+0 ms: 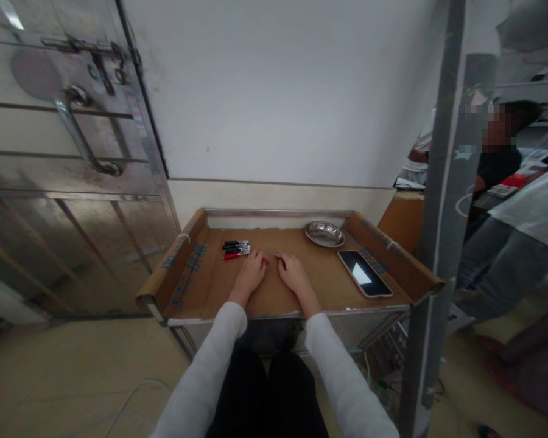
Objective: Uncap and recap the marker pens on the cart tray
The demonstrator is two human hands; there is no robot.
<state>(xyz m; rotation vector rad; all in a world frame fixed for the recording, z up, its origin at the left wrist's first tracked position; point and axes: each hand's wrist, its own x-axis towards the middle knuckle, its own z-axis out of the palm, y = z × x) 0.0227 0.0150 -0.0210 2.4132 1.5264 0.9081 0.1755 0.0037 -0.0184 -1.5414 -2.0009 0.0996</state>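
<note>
Relaxed, half-open and empty, a left hand [252, 269] and right hand [293, 271] rest on a cardboard-topped table [269, 298], pens [235, 249] bunched just beside the left, plate [325, 235] and phone [364, 274] set rightward, seemingly leaving elbow room.

1 pen [231, 256] is red, other pens [236, 246] seemingly black; brown cardboard [268, 292] bears blue lettering [196, 258].
</note>
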